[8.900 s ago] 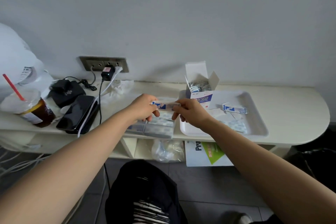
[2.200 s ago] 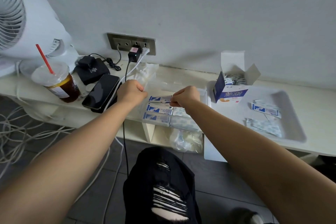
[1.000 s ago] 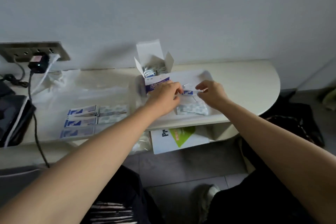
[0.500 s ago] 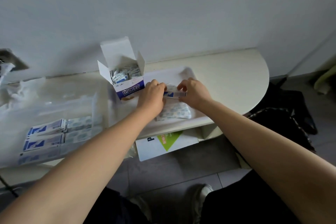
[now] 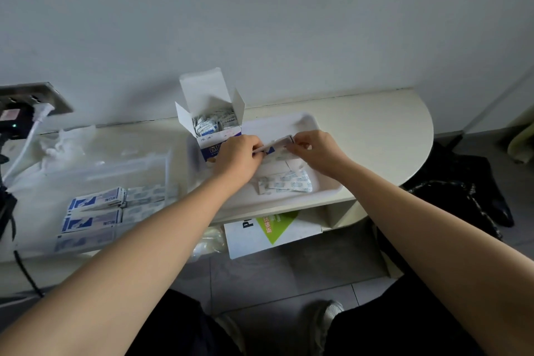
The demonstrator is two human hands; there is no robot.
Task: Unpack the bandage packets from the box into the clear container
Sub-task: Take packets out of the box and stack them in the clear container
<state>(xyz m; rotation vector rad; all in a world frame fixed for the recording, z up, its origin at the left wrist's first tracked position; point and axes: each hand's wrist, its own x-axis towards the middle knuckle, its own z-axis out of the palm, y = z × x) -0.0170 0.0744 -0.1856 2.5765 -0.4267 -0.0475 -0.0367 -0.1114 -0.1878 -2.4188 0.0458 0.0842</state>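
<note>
Gone from clear plastic container; now pinches another flat blue-and-white bandage packet with left hand and right hand above white tray.

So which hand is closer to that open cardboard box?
Left. The left hand sits just in front of the box, overlapping its front face; the right hand is farther right, over the white tray. Both pinch one packet between them.
</note>
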